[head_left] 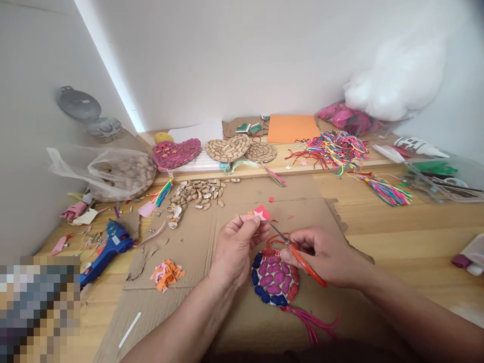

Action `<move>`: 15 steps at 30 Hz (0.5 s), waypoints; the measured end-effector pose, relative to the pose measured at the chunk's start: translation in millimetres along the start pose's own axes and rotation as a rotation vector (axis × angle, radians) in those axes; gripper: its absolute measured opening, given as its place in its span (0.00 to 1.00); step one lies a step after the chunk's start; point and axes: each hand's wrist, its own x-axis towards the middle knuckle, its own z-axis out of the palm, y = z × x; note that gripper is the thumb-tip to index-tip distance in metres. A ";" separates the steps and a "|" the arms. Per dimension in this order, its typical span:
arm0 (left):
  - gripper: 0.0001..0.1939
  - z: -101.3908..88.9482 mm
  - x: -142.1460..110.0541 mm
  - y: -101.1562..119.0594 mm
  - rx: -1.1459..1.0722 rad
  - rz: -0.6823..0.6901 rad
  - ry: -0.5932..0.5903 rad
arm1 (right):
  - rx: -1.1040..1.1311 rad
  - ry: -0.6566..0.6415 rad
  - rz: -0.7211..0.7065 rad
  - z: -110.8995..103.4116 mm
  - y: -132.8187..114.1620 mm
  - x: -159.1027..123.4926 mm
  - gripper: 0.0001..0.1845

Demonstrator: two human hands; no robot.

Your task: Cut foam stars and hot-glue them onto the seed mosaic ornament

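The left hand (236, 242) is curled in, thumb and fingers pinching a pink star (259, 216) together with red paper (267, 209). The right hand (321, 252) is closed around the orange handles of the scissors (310, 267); their blades point to ten o'clock, tips right at the red paper. How far apart the blades stand, I cannot tell.

Under the hands, on the cardboard (196, 242), lies a disc (273, 275) set with pink, blue and red shells. The star is held up between eleven and twelve o'clock from the disc's centre. A red cord loops out at the disc's twelve, and a pink tassel (312, 322) trails toward four or five.

From the left hand, orange and pink scraps (168, 275) sit at eight o'clock, the glue gun (117, 242) at nine, and a bag of peanuts (132, 174) at ten. At eleven are loose shells (198, 191) and, farther out, a purple heart (176, 154).

From the right hand, bright threads (336, 148) lie at twelve, white stuffing (401, 80) at one, and a plastic box (459, 189) at two
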 end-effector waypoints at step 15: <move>0.12 -1.1 -2.5 -9.2 -0.007 -0.065 -0.049 | -0.229 0.662 -0.541 6.3 10.6 7.5 0.08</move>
